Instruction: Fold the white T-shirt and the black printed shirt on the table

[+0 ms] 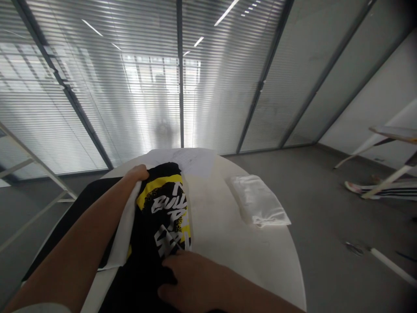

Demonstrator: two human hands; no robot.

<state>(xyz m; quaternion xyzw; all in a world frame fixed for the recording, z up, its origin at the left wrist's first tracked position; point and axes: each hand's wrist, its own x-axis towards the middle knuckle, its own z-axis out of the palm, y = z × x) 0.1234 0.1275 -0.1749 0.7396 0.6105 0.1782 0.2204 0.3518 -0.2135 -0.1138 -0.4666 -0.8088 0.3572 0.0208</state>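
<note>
A black T-shirt-like garment (143, 230) with a yellow band and white lettering lies partly folded on the round white table (221, 243). At its far left edge, my left hand (138, 173) has its fingers closed on the cloth. Nearer to me, my right hand (185, 278) is at the lower right of the print, thumb and forefinger closing around the fabric; part of its grip is hidden. A white strip (125, 230) runs along the garment beside my left forearm; I cannot tell whether it is cloth or board.
A folded shiny white cloth (260, 200) lies on the right side of the table. A pale sheet (195, 161) is at the far edge. Glass partitions with blinds (215, 100) stand behind. A white metal frame (35, 161) is at left; chair legs (381, 182) are at right.
</note>
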